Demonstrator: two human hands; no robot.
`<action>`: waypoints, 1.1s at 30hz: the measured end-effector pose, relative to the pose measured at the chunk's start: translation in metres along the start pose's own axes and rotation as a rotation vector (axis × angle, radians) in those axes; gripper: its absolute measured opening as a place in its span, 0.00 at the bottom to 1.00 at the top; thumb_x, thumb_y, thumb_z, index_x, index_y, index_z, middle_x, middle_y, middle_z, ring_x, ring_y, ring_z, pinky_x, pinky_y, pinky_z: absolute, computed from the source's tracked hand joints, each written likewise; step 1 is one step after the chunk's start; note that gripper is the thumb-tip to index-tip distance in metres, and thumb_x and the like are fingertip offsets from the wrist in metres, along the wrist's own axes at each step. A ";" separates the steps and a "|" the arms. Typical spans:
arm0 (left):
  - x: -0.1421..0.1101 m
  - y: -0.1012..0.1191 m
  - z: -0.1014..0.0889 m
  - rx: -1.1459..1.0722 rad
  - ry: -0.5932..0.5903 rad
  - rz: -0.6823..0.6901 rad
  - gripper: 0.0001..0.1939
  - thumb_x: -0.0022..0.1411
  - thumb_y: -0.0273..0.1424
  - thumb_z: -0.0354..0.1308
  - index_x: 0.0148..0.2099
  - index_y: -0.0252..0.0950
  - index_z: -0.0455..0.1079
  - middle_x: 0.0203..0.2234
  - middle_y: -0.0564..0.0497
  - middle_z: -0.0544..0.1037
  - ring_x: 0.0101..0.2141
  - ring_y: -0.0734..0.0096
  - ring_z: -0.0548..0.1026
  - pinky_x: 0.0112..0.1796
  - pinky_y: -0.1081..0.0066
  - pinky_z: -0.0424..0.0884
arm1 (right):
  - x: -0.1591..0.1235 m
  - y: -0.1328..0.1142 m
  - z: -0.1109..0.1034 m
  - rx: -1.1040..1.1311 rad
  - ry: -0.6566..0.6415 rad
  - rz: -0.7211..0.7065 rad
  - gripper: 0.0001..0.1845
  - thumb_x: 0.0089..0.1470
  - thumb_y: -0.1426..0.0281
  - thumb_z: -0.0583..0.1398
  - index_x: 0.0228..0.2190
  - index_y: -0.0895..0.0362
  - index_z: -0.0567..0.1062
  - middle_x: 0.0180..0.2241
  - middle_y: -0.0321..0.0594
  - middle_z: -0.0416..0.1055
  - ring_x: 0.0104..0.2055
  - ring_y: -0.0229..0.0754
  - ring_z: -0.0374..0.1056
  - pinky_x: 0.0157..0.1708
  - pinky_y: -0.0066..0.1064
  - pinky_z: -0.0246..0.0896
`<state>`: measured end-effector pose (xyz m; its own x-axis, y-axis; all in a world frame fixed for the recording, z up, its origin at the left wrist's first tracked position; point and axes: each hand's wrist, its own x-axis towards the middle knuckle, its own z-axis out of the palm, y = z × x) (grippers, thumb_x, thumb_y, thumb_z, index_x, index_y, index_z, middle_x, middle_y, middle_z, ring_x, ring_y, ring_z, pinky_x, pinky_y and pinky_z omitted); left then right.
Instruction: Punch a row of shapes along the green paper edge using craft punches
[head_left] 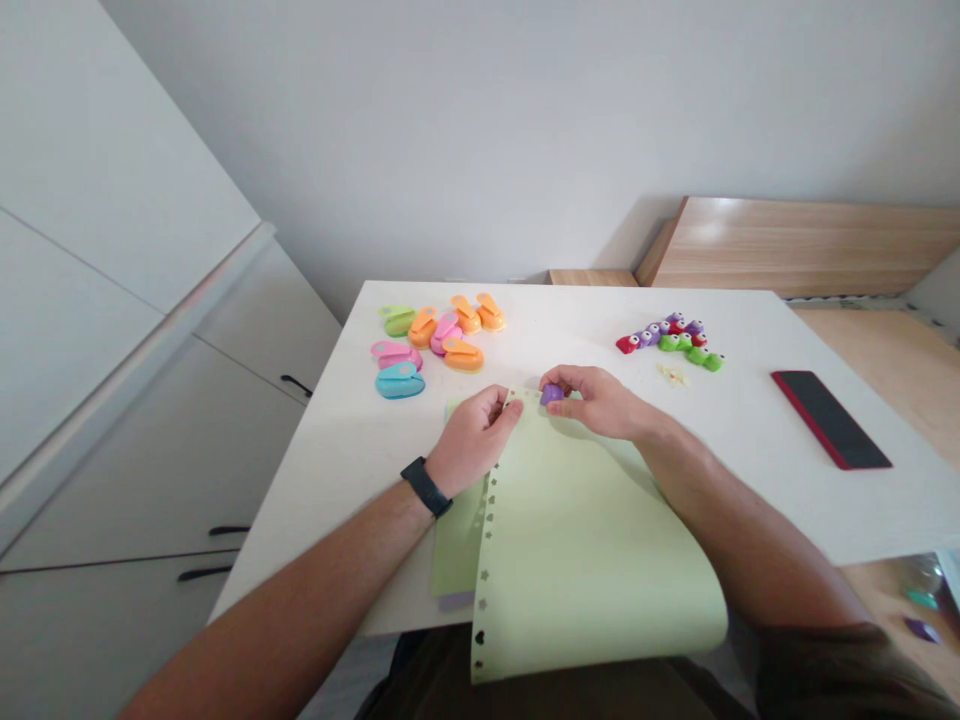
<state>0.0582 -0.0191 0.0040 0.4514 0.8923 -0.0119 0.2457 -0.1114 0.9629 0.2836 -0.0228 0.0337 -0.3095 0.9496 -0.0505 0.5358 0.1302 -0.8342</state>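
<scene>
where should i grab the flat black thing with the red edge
Probably at mid-length on the flat black thing, pinched across its two long edges from above: it lies flat on the table, nothing crowds those edges, and that is the shorter span.

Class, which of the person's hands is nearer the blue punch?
Left. The left hand, pinching the green paper, is right of the blue punch; the right hand, holding the purple punch, is farther right.

White cabinets (142, 455) at left bear 3 black handles (229, 530).
</scene>
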 end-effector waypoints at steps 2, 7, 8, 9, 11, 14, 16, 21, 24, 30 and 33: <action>0.000 -0.001 0.000 -0.004 -0.007 -0.002 0.15 0.67 0.44 0.52 0.36 0.37 0.66 0.23 0.56 0.68 0.24 0.75 0.63 0.25 0.73 0.56 | 0.000 0.001 0.001 0.004 0.004 -0.002 0.13 0.51 0.67 0.63 0.41 0.55 0.76 0.34 0.36 0.74 0.37 0.41 0.67 0.43 0.34 0.62; 0.000 -0.002 0.000 0.000 0.010 -0.002 0.15 0.66 0.44 0.52 0.36 0.37 0.67 0.23 0.56 0.69 0.23 0.75 0.63 0.25 0.73 0.57 | 0.000 0.002 0.001 0.022 0.004 0.008 0.13 0.51 0.67 0.63 0.41 0.55 0.76 0.34 0.36 0.74 0.36 0.41 0.67 0.43 0.35 0.62; 0.000 -0.002 0.000 0.001 0.011 -0.001 0.15 0.66 0.44 0.53 0.36 0.37 0.68 0.23 0.56 0.69 0.23 0.75 0.63 0.25 0.73 0.57 | 0.000 0.002 0.001 0.020 0.002 0.007 0.13 0.51 0.67 0.63 0.41 0.55 0.76 0.34 0.36 0.74 0.37 0.41 0.67 0.43 0.35 0.62; 0.000 -0.002 0.000 0.002 0.010 -0.002 0.15 0.66 0.44 0.53 0.36 0.37 0.68 0.23 0.56 0.69 0.23 0.75 0.63 0.25 0.73 0.57 | 0.000 0.002 0.000 0.018 -0.001 0.005 0.13 0.51 0.67 0.63 0.41 0.55 0.76 0.34 0.36 0.74 0.37 0.41 0.67 0.43 0.35 0.62; 0.000 -0.001 0.000 -0.002 0.004 -0.007 0.15 0.66 0.44 0.53 0.36 0.37 0.67 0.23 0.56 0.69 0.23 0.75 0.62 0.24 0.73 0.57 | 0.000 0.002 0.000 0.015 -0.011 0.002 0.14 0.51 0.67 0.64 0.41 0.55 0.77 0.35 0.36 0.74 0.37 0.41 0.67 0.43 0.35 0.62; 0.000 -0.002 0.000 0.000 0.002 -0.008 0.15 0.65 0.45 0.53 0.36 0.37 0.67 0.22 0.57 0.68 0.23 0.75 0.62 0.24 0.73 0.56 | 0.000 0.001 -0.001 0.022 -0.035 0.012 0.14 0.51 0.66 0.64 0.41 0.55 0.77 0.35 0.37 0.75 0.37 0.41 0.68 0.43 0.35 0.63; 0.000 -0.003 0.000 0.010 0.008 -0.003 0.15 0.66 0.44 0.53 0.36 0.38 0.67 0.23 0.57 0.68 0.23 0.75 0.62 0.25 0.73 0.57 | -0.001 0.001 -0.001 0.021 -0.016 -0.012 0.14 0.51 0.66 0.64 0.42 0.55 0.76 0.36 0.37 0.75 0.39 0.42 0.68 0.44 0.36 0.63; 0.001 -0.006 0.000 0.010 0.005 -0.004 0.15 0.67 0.44 0.52 0.37 0.38 0.67 0.24 0.56 0.70 0.24 0.74 0.64 0.26 0.73 0.58 | -0.003 -0.001 -0.004 0.026 0.012 -0.077 0.15 0.53 0.66 0.63 0.44 0.55 0.76 0.40 0.40 0.75 0.42 0.43 0.69 0.48 0.38 0.62; 0.001 -0.006 0.001 0.012 0.004 0.003 0.15 0.67 0.44 0.52 0.37 0.38 0.66 0.25 0.56 0.70 0.24 0.74 0.64 0.26 0.73 0.58 | -0.005 -0.001 -0.007 0.045 0.001 -0.078 0.16 0.55 0.65 0.62 0.45 0.55 0.75 0.41 0.40 0.75 0.42 0.43 0.69 0.48 0.38 0.63; 0.001 -0.006 0.000 0.020 0.009 0.008 0.15 0.67 0.44 0.52 0.36 0.37 0.66 0.24 0.56 0.70 0.23 0.75 0.63 0.25 0.73 0.56 | -0.005 0.002 -0.012 0.191 0.047 -0.031 0.17 0.56 0.61 0.62 0.45 0.56 0.75 0.40 0.41 0.74 0.41 0.43 0.67 0.44 0.37 0.63; 0.001 -0.006 0.000 0.029 0.018 0.014 0.15 0.66 0.43 0.53 0.35 0.37 0.66 0.23 0.56 0.68 0.23 0.76 0.62 0.24 0.73 0.55 | -0.004 0.004 -0.013 0.282 0.058 -0.011 0.19 0.56 0.59 0.62 0.46 0.57 0.75 0.42 0.41 0.73 0.43 0.43 0.68 0.46 0.37 0.62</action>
<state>0.0570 -0.0180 -0.0014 0.4398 0.8981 0.0067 0.2641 -0.1365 0.9548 0.2974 -0.0227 0.0375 -0.2642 0.9643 -0.0161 0.2907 0.0637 -0.9547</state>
